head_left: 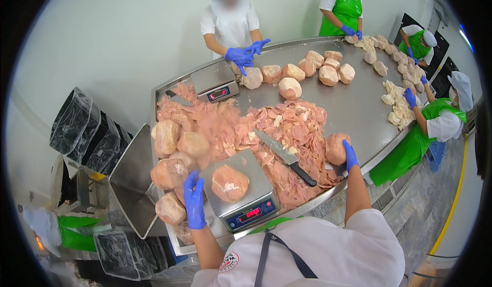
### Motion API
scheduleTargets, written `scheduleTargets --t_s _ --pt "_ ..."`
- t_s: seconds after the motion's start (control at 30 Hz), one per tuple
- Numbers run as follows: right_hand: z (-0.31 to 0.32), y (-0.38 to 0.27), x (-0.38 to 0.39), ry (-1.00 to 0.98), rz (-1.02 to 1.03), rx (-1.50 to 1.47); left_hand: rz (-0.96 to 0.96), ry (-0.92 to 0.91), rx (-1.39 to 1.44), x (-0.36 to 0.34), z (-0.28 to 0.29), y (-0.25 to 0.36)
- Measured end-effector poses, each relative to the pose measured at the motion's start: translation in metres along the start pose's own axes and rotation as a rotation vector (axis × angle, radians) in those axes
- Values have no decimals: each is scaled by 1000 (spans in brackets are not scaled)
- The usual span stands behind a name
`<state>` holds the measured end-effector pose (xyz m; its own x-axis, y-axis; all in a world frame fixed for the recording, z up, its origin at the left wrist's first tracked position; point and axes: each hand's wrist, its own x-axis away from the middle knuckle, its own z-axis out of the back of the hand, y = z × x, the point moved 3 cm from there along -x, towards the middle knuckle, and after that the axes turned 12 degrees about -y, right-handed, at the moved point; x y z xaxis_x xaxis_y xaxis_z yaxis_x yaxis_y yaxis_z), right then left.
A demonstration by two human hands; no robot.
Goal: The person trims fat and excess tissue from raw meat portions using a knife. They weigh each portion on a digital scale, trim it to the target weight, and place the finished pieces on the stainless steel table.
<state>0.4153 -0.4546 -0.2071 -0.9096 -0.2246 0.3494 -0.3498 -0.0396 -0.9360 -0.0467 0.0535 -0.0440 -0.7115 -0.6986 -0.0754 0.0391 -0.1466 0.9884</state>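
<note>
My right hand (350, 156), in a blue glove, grips the right side of a round piece of meat (336, 149) at the edge of a heap of trimmings. My left hand (193, 200), also gloved, has its fingers stretched out between the near scale (210, 188) and a cluster of round meat pieces (169, 173); whether it touches them I cannot tell. On that scale's plate rests another round piece of meat (229, 183), and its red display is lit. A knife (287, 156) with a black handle lies on the pink meat trimmings (307, 123).
Across the steel table (359, 92), a co-worker (230, 26) in white stands by a second scale (214, 82), gloved hands together. Another knife (179, 98) lies near it. More meat rounds (293, 72) sit beyond the heap. Co-workers in green aprons handle meat at right. A steel bin (134, 184) adjoins the left edge.
</note>
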Motion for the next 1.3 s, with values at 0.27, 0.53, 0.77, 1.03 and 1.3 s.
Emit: scheduleTargets --t_s 0.27,0.53,0.77,1.03,1.3 --pt "-8 -44 22 477 191 839 -56 -42 51 -4 20 7" --pt "-155 -115 97 289 714 657 29 -38 141 24 15 36" --pt "-275 -114 139 -186 800 461 120 -73 139 38 9 29" --pt "-404 -52 238 -916 728 889 282 -173 271 50 -45 -10" --pt "-413 -56 258 -992 653 677 131 -29 174 58 -59 -6"
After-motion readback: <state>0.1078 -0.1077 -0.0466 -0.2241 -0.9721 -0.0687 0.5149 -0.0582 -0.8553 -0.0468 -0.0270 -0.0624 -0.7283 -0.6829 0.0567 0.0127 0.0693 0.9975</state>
